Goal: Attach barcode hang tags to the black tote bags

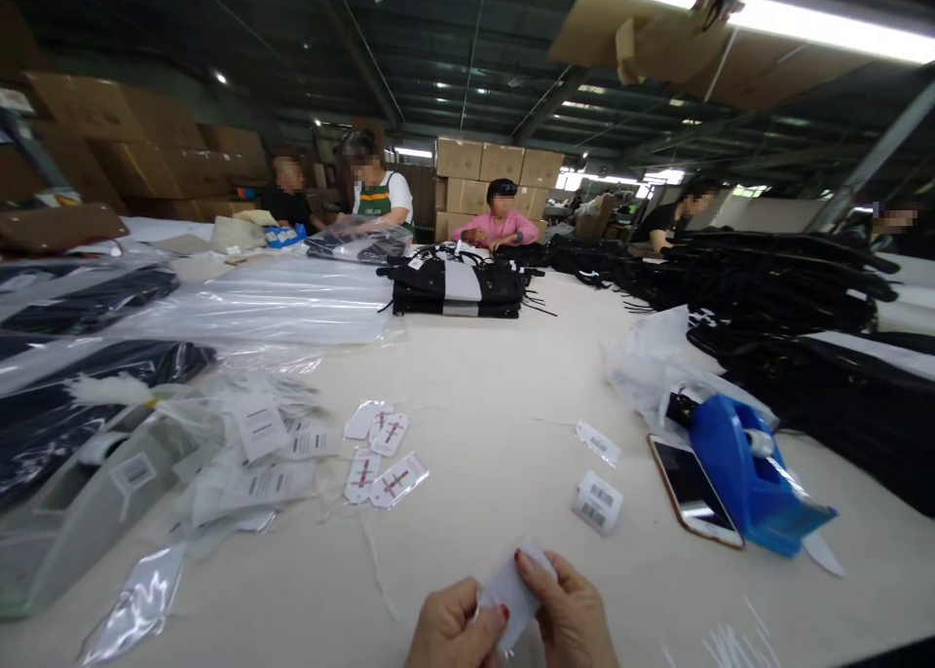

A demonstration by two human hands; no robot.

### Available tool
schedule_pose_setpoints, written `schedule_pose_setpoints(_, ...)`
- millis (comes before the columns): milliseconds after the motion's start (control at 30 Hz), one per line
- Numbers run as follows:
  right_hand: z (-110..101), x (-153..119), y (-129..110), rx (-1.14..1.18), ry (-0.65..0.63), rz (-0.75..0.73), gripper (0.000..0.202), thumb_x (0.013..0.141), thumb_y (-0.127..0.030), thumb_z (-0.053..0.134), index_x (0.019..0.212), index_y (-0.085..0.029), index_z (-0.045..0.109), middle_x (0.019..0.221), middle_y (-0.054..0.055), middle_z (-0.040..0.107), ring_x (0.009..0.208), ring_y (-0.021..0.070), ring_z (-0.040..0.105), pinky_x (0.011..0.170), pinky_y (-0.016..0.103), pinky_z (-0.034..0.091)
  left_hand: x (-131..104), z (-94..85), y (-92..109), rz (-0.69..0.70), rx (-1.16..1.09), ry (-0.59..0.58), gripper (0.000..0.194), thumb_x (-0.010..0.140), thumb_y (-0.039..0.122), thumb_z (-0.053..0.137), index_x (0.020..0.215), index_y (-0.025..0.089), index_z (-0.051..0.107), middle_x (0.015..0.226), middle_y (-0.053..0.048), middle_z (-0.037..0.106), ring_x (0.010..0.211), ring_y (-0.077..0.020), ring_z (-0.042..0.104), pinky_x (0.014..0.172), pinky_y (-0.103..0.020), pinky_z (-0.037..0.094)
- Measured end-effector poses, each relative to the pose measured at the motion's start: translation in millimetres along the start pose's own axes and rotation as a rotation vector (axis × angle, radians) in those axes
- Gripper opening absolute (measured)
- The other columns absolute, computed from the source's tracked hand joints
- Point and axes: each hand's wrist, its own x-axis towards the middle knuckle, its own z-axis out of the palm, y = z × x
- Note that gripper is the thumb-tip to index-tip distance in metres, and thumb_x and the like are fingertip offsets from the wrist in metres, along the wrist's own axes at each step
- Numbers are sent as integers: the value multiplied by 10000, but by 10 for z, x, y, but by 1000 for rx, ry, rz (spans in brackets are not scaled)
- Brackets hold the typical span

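A small white packet (pixel 517 590) is held between both hands near the table's front edge. My left hand (pixel 454 624) pinches its lower left side with thumb and fingers. Gripping the upper right side is my right hand (pixel 574 605), its thumb lying on top. Ahead of the hands, several white hang tags (pixel 398 478) with red marks lie on the table. To the right are a barcode label roll (pixel 598 501) and a single barcode tag (pixel 597 443).
A phone (pixel 695 491) lies beside a blue tape dispenser (pixel 752 473). Label packets (pixel 267 483) pile up at left. A black bag (pixel 457 286) sits mid-table; black bags (pixel 774 278) are stacked at right. Several people are around the table's far side.
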Motion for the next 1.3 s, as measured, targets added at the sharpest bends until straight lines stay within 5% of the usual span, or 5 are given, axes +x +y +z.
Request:
schedule_pose_setpoints(300, -80, -86, 183, 34, -7, 55, 377, 517, -465, 767, 564, -135, 590, 354, -5, 523, 277, 117, 437, 321, 225, 334, 119, 144, -76, -43, 43, -18, 629, 489, 765, 541, 613, 151, 477, 401, 64, 426, 330, -32, 300, 361, -167, 191)
schedule_pose_setpoints(500, -149, -96, 195, 52, 8, -1, 377, 514, -470, 769, 594, -132, 621, 442, 6, 558, 377, 111, 463, 383, 223, 350, 138, 197, -68, -7, -91, -74, 631, 555, 632, 645, 917, 119, 591, 484, 45, 494, 345, -35, 332, 345, -165, 200)
schedule_pose_setpoints(633, -267, -87, 87, -30, -129, 23, 464, 614, -584, 647, 588, -122, 614, 476, 26, 548, 421, 119, 465, 418, 226, 343, 135, 178, -99, 39, -191, -54, 582, 561, 598, 662, 839, 87, 644, 505, -2, 539, 397, -57, 392, 375, -173, 236)
schedule_pose_setpoints(867, -409, -47, -266, -443, -49, -163, 372, 638, -499, 655, 565, -136, 615, 477, -32, 420, 494, 95, 348, 474, 210, 274, 99, 127, -48, -6, -42, -70, 524, 561, 607, 642, 717, 108, 623, 465, 40, 476, 369, -45, 349, 351, -166, 245)
schedule_pose_setpoints(1300, -433, 31, -182, -369, 130, -156, 345, 599, -483, 673, 567, -149, 589, 537, -14, 477, 542, 121, 387, 491, 220, 319, 75, -34, 49, -134, 310, 9, 497, 626, 669, 424, 583, 175, 456, 403, 53, 432, 299, -55, 289, 344, -194, 166)
